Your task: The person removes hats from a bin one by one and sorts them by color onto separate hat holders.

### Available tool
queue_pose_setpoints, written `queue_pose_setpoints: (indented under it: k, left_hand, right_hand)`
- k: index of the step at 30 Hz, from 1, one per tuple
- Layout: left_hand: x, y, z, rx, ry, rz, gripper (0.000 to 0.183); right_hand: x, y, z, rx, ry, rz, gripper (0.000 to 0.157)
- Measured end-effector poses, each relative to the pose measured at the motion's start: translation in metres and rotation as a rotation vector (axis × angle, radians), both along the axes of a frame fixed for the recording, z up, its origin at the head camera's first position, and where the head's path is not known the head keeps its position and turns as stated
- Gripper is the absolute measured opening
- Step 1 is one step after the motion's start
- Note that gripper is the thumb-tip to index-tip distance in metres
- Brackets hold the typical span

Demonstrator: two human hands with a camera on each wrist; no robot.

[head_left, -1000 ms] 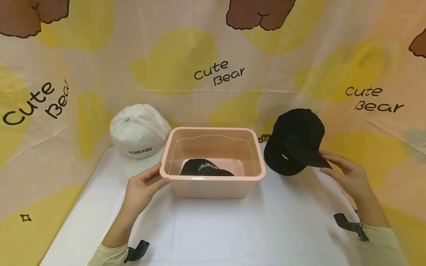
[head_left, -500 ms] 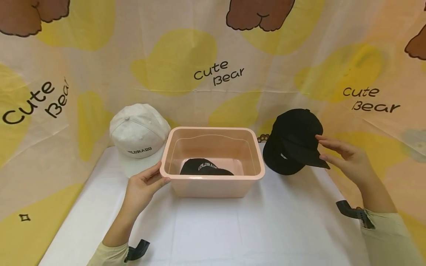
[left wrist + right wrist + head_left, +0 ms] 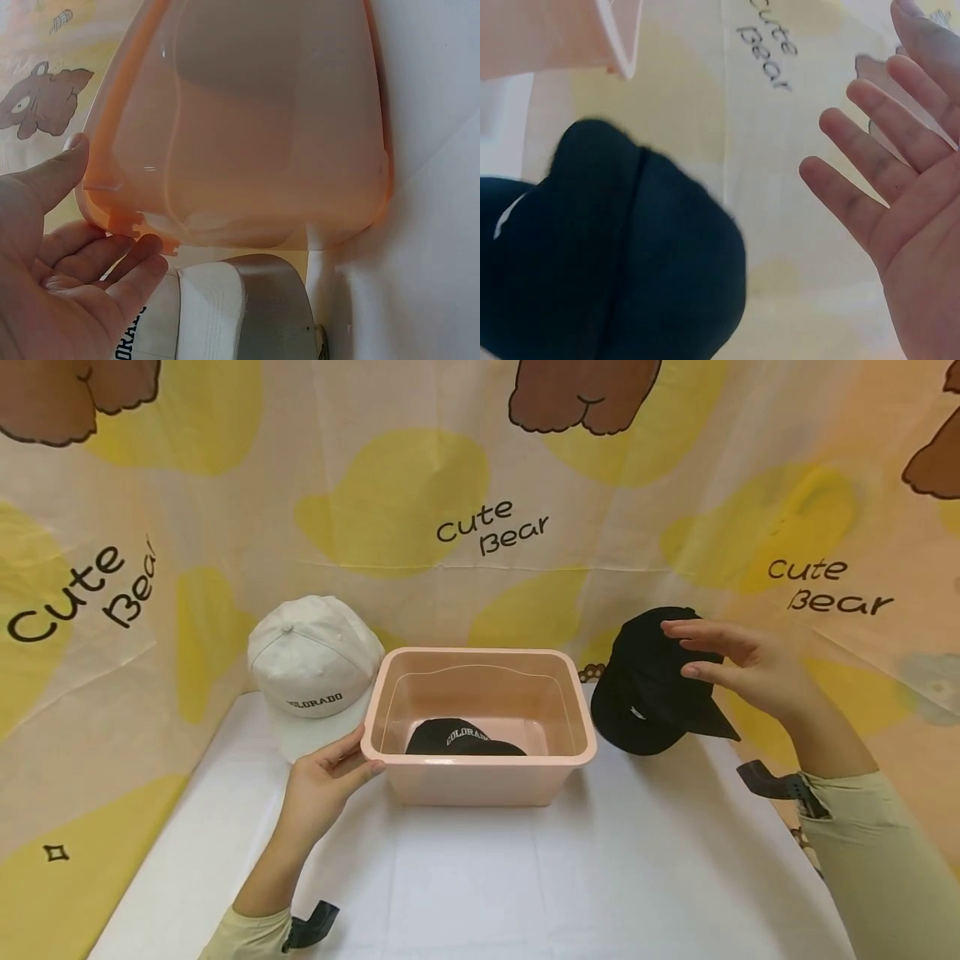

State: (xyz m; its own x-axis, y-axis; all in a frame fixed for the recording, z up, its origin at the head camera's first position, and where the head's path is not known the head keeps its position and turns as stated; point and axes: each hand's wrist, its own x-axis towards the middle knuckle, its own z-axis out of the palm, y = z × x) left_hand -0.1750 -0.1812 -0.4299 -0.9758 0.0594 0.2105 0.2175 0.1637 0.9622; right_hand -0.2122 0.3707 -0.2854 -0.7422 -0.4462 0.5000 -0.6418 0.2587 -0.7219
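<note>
In the head view, my left hand [image 3: 315, 793] grips the near left corner of a pink plastic bin [image 3: 472, 783], thumb at the rim and fingers at its side. A black cap [image 3: 460, 740] lettered in white lies inside the bin. My right hand [image 3: 753, 668] is raised with spread fingers, overlapping a black baseball cap [image 3: 645, 652] that stands right of the bin. The right wrist view shows a gap between that hand's fingers and the dark cap [image 3: 667, 262]. Whether this is one cap or two stacked, I cannot tell.
A white cap [image 3: 318, 652] lettered COLORADO stands left of the bin, close behind my left hand. All of it rests on a white-covered table [image 3: 480, 885]. A printed cloth backdrop [image 3: 495, 460] rises behind and along both sides.
My right hand has left the black cap's brim and moved up and left, to in front of its crown. The left hand and bin have stayed in place.
</note>
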Motion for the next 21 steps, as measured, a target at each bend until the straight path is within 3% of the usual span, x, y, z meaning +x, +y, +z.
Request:
queue_pose_setpoints:
  k: [10,16,21]
  left_hand:
    - [-0.001,-0.002,0.000,-0.007,0.010,0.014,0.071]
    - [0.000,-0.001,-0.001,0.022,0.011,-0.011,0.071]
    - [0.000,-0.001,-0.001,0.029,0.009,-0.011,0.072]
  right_hand:
    - [-0.027,-0.057,0.039,0.282,-0.006,-0.046,0.052]
    - [-0.044,-0.093,0.048,0.383,-0.035,0.028,0.055]
    - [-0.054,-0.118,0.047,0.442,-0.122,0.076,0.055]
